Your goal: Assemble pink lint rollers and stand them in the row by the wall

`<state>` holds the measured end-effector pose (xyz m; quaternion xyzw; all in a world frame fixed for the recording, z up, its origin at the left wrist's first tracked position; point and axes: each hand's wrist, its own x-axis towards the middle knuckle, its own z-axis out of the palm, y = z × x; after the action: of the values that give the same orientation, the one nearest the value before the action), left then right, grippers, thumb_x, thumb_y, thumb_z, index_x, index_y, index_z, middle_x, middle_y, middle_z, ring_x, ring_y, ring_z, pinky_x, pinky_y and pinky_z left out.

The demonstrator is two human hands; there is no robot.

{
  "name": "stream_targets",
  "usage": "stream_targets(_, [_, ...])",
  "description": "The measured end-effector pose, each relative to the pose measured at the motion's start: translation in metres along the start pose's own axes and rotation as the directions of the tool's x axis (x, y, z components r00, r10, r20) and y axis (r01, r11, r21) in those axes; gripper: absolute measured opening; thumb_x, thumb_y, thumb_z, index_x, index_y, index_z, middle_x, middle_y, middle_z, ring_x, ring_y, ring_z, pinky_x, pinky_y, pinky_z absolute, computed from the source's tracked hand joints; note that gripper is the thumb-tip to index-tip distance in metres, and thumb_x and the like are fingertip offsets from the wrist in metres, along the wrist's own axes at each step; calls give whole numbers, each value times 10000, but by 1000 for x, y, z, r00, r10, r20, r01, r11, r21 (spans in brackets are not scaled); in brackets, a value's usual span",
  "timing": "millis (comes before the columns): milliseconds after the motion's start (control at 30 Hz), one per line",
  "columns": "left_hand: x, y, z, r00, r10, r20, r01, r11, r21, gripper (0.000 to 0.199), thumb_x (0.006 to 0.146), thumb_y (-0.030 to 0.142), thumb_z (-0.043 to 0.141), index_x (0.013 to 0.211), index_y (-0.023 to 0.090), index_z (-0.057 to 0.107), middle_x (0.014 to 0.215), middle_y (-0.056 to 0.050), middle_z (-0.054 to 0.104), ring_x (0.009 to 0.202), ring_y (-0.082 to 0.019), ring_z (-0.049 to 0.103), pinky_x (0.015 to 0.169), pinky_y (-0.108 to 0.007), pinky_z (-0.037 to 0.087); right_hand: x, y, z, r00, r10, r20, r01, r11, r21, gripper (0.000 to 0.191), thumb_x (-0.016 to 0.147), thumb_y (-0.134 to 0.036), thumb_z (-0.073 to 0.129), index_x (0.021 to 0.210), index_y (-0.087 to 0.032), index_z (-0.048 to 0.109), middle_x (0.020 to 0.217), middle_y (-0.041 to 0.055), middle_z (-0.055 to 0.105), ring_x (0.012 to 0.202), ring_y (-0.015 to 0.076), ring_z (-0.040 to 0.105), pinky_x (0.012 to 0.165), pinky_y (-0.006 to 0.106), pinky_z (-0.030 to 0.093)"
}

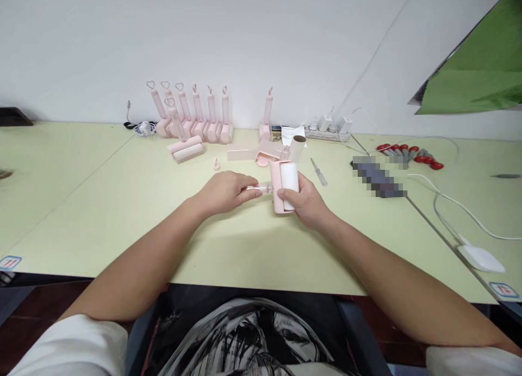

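- In the head view, the middle of the clock is the lint roller (277, 190) in the person's hands; 12 o'clock points to the wall (248, 38).
- The right hand (312, 204) holds the roller, with its thumb over the white paper roll (290, 180) and the pink cover behind it.
- The left hand (222, 193) pinches the clear handle (266, 187) between thumb and fingers. The handle points to 9 o'clock.
- The roller is up off the yellow-green table (244, 251), in front of the person's tummy.
- At 10 o'clock, a row of pink lint rollers (211, 112) stands by the wall, with heart loops on top. One more roller (186, 149) stands in front of them.
- Between 9 and 10 o'clock lies a small pink piece (216, 165).
- At 11 o'clock there are loose pink parts (240, 152). Behind them, a lone pink roller (267, 115) stands up.
- Between 12 and 1 o'clock, a roll with a brown cardboard core (299, 145) leans.
- At 1 o'clock, a power strip (329, 135) has white plugs in it.
- At 2 o'clock, a screwdriver (319, 173) lies near the right hand.
- Between 2 and 3 o'clock are red-ended things (436, 165), partly blurred.
- At 3 o'clock is a dark flat thing (379, 177), too blurred to name.
- At 4 o'clock sits a white charging block (481, 257).
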<state>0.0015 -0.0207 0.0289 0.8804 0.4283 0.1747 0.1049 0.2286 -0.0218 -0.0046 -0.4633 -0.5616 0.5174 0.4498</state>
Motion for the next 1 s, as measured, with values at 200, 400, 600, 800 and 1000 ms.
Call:
stream_targets(200, [0, -1, 3, 1000, 12, -22, -11, 1000, 12, 469, 970, 559, 386, 953, 208, 696, 774, -36, 701, 693, -190, 605, 605, -287, 335, -2, -3, 2, 998, -24, -56, 20, 997, -77, 442, 647, -362, 715, 1032, -215, 554, 935, 29, 620, 839, 225, 547, 722, 343, 454])
stream_targets(400, [1, 0, 5, 1000, 18, -17, -18, 1000, 11, 467, 975, 550, 383, 998, 204, 697, 796, -42, 702, 714, -192, 614, 615, -290, 346, -3, -2, 3, 999, -21, -44, 18, 998, -67, 417, 660, -355, 713, 1020, -224, 548, 922, 24, 609, 821, 217, 549, 719, 346, 459])
stream_targets(600, [1, 1, 8, 999, 40, -25, -40, 999, 19, 473, 973, 555, 386, 1000, 200, 697, 826, -53, 712, 736, -201, 622, 614, -291, 347, -5, 2, 5, 999, -16, -31, 14, 998, -56, 384, 694, -344, 702, 1028, -220, 556, 939, 25, 625, 842, 216, 567, 726, 345, 465])
stream_targets(800, [2, -2, 12, 998, 43, -34, -43, 999, 3, 468, 967, 558, 400, 971, 198, 698, 794, -47, 706, 704, -192, 616, 598, -281, 346, -1, 11, 3, 999, -39, -18, 37, 995, -89, 421, 707, -370, 697, 1068, -201, 562, 972, 42, 652, 866, 232, 587, 750, 365, 478])
stream_targets(1000, [2, -3, 9, 999, 25, -44, -28, 996, -87, 416, 956, 524, 451, 983, 193, 703, 762, -28, 689, 657, -164, 588, 590, -266, 349, 0, 7, 0, 999, -7, 35, 10, 996, -91, 475, 711, -438, 726, 1103, -211, 579, 1002, 47, 684, 887, 244, 623, 735, 357, 509])
